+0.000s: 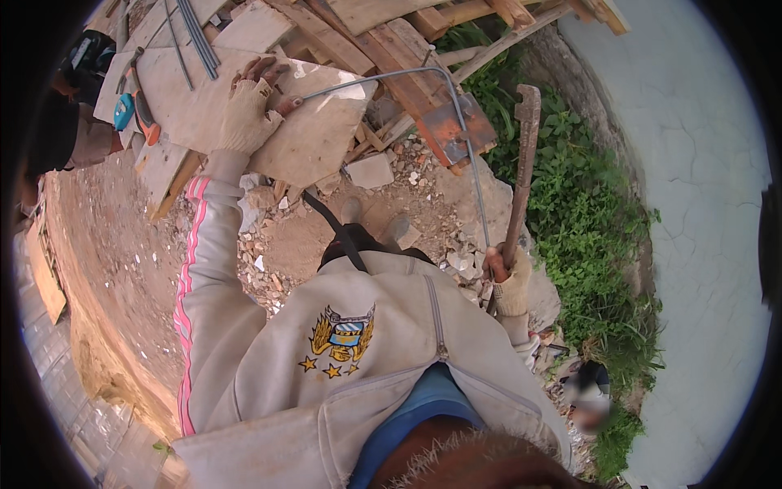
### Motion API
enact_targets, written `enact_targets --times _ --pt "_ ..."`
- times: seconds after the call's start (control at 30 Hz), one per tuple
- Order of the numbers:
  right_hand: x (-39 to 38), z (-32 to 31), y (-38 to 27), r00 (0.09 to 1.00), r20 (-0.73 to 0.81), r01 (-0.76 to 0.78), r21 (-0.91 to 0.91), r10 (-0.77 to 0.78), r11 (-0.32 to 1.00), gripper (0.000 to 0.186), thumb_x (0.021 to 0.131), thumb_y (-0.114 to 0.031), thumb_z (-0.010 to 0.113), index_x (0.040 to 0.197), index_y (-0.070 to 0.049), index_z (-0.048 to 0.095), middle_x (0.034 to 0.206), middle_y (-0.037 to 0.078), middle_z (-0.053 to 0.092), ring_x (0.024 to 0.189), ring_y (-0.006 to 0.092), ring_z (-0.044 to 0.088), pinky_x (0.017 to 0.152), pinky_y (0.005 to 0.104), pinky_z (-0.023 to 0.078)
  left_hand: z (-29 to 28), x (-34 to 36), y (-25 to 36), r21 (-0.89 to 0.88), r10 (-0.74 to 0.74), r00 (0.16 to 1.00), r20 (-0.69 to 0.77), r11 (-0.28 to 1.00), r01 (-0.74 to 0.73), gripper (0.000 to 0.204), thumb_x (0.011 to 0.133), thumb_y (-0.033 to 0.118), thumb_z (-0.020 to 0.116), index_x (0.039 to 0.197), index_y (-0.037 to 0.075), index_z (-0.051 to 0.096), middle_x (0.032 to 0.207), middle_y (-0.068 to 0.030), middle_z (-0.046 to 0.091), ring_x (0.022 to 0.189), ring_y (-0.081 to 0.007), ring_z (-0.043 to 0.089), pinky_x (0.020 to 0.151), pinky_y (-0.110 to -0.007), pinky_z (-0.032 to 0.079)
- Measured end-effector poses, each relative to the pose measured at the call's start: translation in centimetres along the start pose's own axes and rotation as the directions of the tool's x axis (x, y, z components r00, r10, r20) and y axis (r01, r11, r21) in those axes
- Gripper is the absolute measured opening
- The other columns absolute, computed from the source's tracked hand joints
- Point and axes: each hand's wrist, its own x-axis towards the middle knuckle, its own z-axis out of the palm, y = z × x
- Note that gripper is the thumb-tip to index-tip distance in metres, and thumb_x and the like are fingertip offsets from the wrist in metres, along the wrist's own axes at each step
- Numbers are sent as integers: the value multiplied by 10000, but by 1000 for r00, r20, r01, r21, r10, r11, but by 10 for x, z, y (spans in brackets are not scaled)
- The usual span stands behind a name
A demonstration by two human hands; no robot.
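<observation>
Bent rod [371,79] ran over the board [318,147] and metal plate [456,130], its other leg angling back to the right hand [509,287]; plate presumably served as firm backing. Left hand [248,114] was stretched forward, fingers loosely spread on the board, thumb at the rod's end, likely to steady it. Right hand, low at the side, was wrapped round a rusty bar [524,163] pointing forward; couldn't tell if it gripped the rod too.

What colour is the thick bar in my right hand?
The thick bar is rusty brown, clearest in head view.
</observation>
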Motion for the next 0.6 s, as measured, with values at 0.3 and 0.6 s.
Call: enact_targets --times 0.3,0.6 --pt "1 -55 -13 980 -138 82 -360 -140 929 446 956 -417 752 985 10 628 720 34 609 644 101 591 574 267 459 1 3 -10 -16 20 1000 -1 1000 -20 595 897 381 754 1396 108 579 1522 -156 493 1441 -393 409 1186 -506 323" --pt "-4 -82 -9 945 -93 139 -757 -315 639 293 913 -231 801 905 12 637 652 144 590 537 273 550 523 376 423 11 1 -17 33 86 993 -87 996 -83 620 901 489 729 1371 104 604 1504 -130 522 1378 -349 486 1162 -469 343"
